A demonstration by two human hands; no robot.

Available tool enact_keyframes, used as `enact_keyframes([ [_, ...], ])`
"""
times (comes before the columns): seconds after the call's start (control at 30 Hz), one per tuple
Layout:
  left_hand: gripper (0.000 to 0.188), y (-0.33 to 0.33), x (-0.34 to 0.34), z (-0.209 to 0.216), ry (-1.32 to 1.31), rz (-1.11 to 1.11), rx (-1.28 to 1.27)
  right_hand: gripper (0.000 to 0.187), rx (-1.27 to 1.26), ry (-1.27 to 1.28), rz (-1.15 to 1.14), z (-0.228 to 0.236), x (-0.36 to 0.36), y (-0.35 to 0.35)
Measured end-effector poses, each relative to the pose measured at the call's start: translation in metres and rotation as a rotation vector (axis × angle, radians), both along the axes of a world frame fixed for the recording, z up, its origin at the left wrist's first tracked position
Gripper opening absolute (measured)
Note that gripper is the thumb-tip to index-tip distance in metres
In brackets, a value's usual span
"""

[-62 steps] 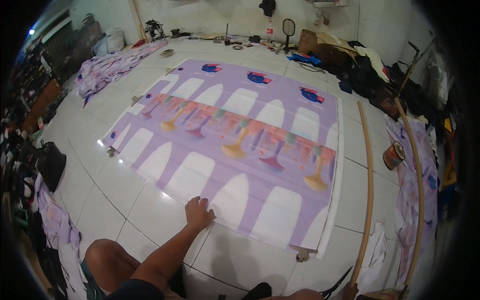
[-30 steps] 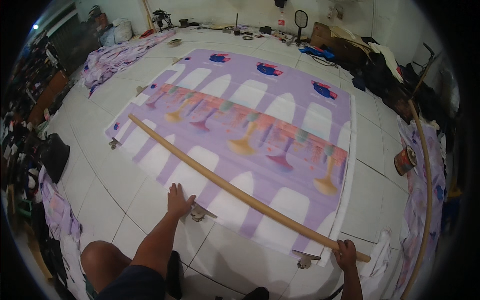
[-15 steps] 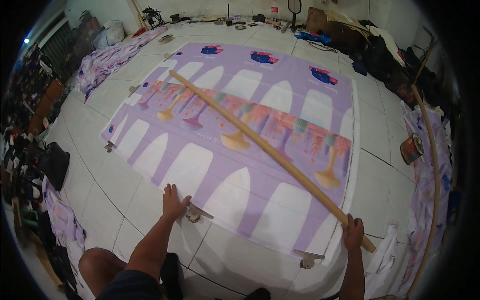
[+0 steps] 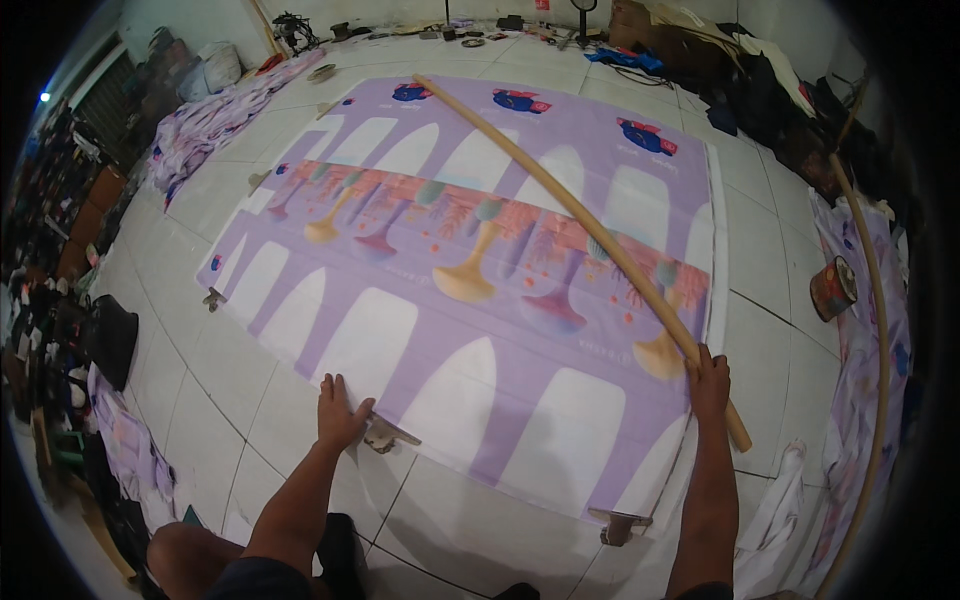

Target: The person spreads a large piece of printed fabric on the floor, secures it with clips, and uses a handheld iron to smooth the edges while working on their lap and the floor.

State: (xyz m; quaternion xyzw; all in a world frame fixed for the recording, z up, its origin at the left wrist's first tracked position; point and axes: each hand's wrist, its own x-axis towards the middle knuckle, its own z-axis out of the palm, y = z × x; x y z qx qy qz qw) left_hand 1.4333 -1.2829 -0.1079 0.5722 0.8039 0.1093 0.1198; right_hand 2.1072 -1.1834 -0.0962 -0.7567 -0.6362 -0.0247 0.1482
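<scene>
The right hand (image 4: pixel 709 380) is closed round a long brown pole (image 4: pixel 650 298) near its close end. From that grip the pole slants away to the left over a purple sheet (image 4: pixel 440 340); I can't tell whether it touches the sheet. The left hand (image 4: pixel 343 412), well left of the grip, grips nothing: fingers spread at the sheet's near edge, just beside a metal clip (image 4: pixel 390 433).

As for writing, three large blue-and-red emblems (image 4: pixel 647 136) line the sheet's far edge, beyond the grip, with small lettering under some. Pale lettering also runs across the sheet left of the grip, too faint to make out from here. The pole's far tip reaches the leftmost large emblem. A rusty-red tin (image 4: pixel 833 288) stands right of the grip, its label unreadable; a red-labelled bottle (image 4: pixel 542 5) shows against the far wall.

Nearer me than the grip, another clip (image 4: pixel 620 526) bites the sheet's corner, and a white cloth (image 4: pixel 772 520) lies near the pole's close end. Further right, a second pole (image 4: pixel 883 350) crosses crumpled purple fabric (image 4: pixel 855 380). Far left of the grip sits a black bag (image 4: pixel 108 340).
</scene>
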Motion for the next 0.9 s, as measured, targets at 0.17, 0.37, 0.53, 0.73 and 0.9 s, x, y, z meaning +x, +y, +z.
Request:
enact_keyframes([
  [0.17, 0.089, 0.002, 0.005, -0.001, -0.018, -0.010, 0.012, 0.045, -0.030, 0.072, -0.037, 0.005, -0.008, 0.005],
  [0.37, 0.089, -0.002, -0.002, 0.002, 0.005, -0.012, -0.006, 0.048, -0.088, 0.055, 0.000, 0.007, 0.017, -0.114],
  [0.53, 0.088, -0.001, 0.001, -0.001, -0.003, -0.018, 0.006, 0.047, -0.198, 0.009, -0.111, 0.007, 0.051, -0.246],
  [0.73, 0.089, -0.001, -0.008, -0.004, 0.023, -0.031, 0.014, 0.045, -0.075, 0.008, -0.199, 0.007, 0.070, -0.259],
  [0.9, 0.090, 0.007, -0.003, -0.005, 0.000, -0.021, -0.037, 0.044, -0.055, -0.002, -0.330, 0.001, 0.104, -0.197],
])
